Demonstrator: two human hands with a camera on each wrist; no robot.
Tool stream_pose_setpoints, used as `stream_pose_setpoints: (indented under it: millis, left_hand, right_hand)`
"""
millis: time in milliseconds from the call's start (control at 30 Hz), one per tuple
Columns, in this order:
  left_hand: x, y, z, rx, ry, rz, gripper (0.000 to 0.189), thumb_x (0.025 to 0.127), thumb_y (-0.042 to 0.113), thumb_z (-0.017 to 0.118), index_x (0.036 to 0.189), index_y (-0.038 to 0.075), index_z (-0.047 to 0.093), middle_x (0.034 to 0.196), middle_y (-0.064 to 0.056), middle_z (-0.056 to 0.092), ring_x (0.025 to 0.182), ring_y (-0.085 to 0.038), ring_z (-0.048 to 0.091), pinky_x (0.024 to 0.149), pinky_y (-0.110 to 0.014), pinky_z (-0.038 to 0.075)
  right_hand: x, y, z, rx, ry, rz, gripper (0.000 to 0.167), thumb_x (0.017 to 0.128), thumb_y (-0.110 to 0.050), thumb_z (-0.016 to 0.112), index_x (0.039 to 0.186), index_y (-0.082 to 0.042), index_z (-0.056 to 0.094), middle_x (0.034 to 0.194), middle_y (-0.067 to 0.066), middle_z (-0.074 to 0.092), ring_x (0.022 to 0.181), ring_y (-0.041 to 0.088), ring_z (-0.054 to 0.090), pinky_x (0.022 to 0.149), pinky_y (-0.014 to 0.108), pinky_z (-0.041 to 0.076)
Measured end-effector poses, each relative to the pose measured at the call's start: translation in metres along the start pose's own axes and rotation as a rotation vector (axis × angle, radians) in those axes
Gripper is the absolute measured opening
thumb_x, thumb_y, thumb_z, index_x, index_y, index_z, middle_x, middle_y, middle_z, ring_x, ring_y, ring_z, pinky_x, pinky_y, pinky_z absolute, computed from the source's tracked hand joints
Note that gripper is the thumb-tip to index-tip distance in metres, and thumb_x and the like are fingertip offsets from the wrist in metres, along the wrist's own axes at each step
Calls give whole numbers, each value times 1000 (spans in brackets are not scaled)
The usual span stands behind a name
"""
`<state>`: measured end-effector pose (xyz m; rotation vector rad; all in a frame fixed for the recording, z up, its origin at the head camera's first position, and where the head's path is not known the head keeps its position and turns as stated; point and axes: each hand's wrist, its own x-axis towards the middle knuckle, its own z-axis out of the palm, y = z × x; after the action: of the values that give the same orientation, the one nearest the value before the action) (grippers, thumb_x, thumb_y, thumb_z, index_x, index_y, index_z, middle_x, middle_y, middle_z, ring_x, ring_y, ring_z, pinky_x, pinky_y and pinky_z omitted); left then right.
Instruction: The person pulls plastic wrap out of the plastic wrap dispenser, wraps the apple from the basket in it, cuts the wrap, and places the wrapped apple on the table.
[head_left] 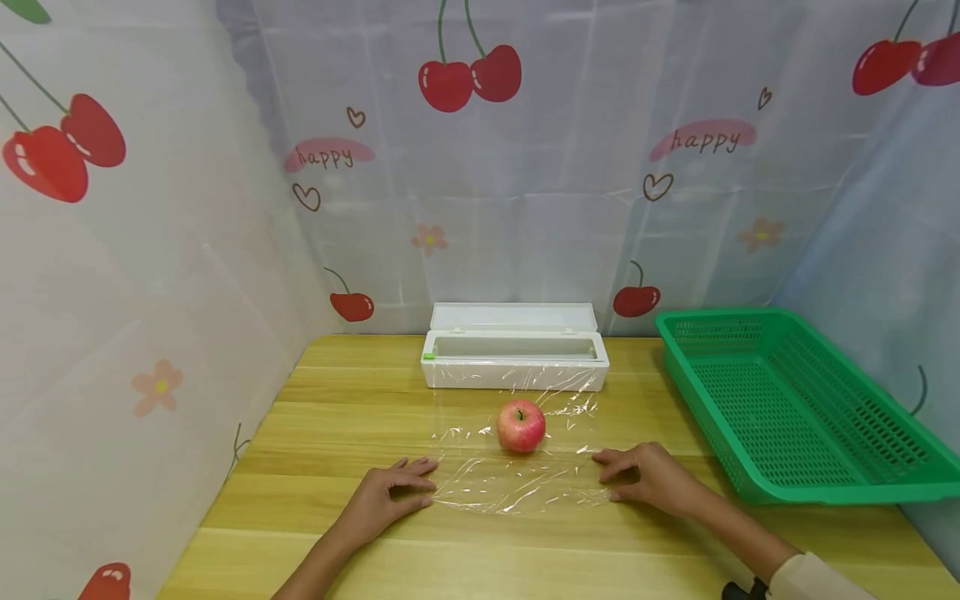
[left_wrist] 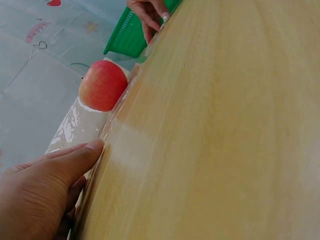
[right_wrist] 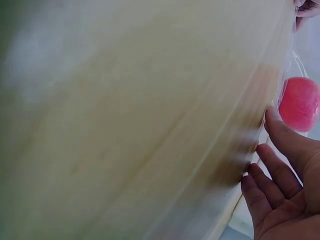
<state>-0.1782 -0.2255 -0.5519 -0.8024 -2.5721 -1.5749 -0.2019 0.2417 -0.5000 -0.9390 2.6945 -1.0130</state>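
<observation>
A red apple (head_left: 521, 426) sits upright on a sheet of clear plastic wrap (head_left: 517, 492) spread over the table. The wrap comes out of a white dispenser box (head_left: 517, 375) behind the apple, its lid raised. My left hand (head_left: 386, 497) rests at the sheet's near left corner, thumb and fingertips spread along the edge. At the near right corner is my right hand (head_left: 651, 479), its thumb touching the wrap and its fingers apart from the thumb. In the left wrist view the thumb (left_wrist: 82, 160) lies along the film's edge, with the other fingers partly hidden.
To the right stands a green plastic basket (head_left: 750, 417) with slotted walls. A small green slider (head_left: 428, 356) sits at the dispenser's left end. Curtains (head_left: 525, 208) printed with cherries enclose the wooden table (head_left: 525, 558) at the back and sides.
</observation>
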Motion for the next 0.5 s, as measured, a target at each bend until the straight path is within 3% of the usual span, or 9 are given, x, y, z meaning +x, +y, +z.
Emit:
stream_pose_setpoints:
  millis: [200,500]
  left_hand:
    - [0,2,-1,18,-10,-14,19,84,17,82,103,18,80,131,-4,68,131,-32,56,119,-48,25]
    - [5,4,-3,71,-5,-13,12,84,13,82,92,23,81,126,-1,70,128,-26,60,117,-45,31]
  right_hand:
    - [2,-4,3,-10,42,-16,11,78,-12,86,85,-19,82,120,14,71,116,38,65,97,31,54]
    - [8,-7,6,-235,78,-32,18,81,-11,83,75,-24,73,118,9,74,108,30,71,88,45,58]
